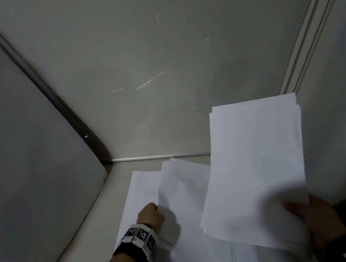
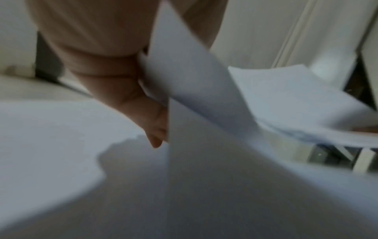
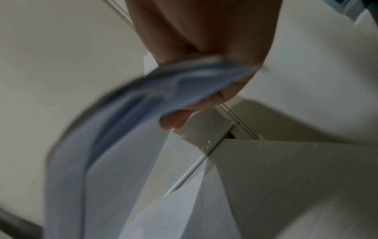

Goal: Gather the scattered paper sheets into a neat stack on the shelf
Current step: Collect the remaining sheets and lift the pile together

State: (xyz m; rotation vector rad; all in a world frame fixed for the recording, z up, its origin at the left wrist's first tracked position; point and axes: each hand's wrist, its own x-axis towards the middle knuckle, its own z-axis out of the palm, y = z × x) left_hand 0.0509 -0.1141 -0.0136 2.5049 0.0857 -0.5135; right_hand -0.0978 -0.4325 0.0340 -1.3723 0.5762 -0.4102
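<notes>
Shelf: a pale off-white flat shelf surface (image 1: 103, 208) with grey-white walls behind and to both sides; a thin white strip runs along its back edge.
Held bundle: a bundle of several plain white paper sheets (image 1: 257, 163), raised off the shelf on the right side, tilted up toward the back wall, its top edges slightly out of line. Its near lower corner lies in the right hand.
Loose sheets: plain white paper sheets lying on the shelf (image 1: 138, 192), overlapping at different angles, left of and partly under the raised bundle.
Lifted sheet: a single white paper sheet (image 1: 183, 186) with its left edge raised from the loose sheets, held at that edge by the left hand.
Right hand: the right hand (image 1: 318, 219) grips the bundle's corner, thumb on top and fingers (image 3: 174, 119) curled under the paper.
Left hand: the left hand (image 1: 151, 216), fingers curled, pinches the lifted sheet's edge; the left wrist view shows this blurred.
Wrist bands: a black band with white patterned blocks (image 1: 137, 236) on each wrist.
</notes>
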